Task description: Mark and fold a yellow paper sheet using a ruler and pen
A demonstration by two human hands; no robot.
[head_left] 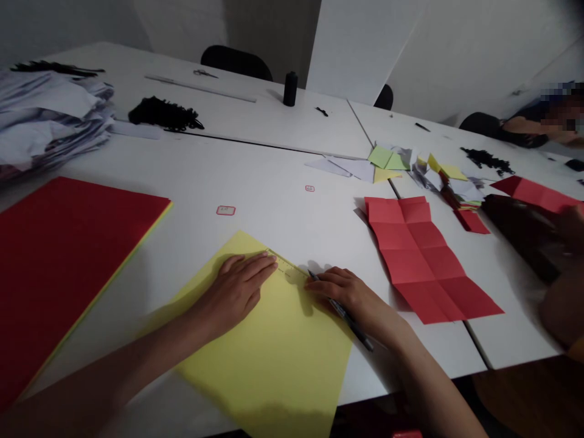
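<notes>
A yellow sheet of paper (pixel 274 359) lies at an angle on the white table. A clear ruler (pixel 288 266) rests along its far edge. My left hand (pixel 237 292) lies flat on the paper, fingertips stretched over the ruler's left end. At the ruler's right end, my right hand (pixel 349 295) has its fingers closed around a dark pen (pixel 349 319). The pen's tip points up and left, close to the sheet's edge. The fingertips of that hand are partly hidden.
Left is a stack of red and yellow paper (pixel 82 255), with crumpled white sheets (pixel 45 115) behind. A creased red sheet (pixel 422 255) lies right, near folded paper pieces (pixel 456 182). Black cord (pixel 162 114) and a black spool (pixel 291 89) stand farther back. Another person sits right.
</notes>
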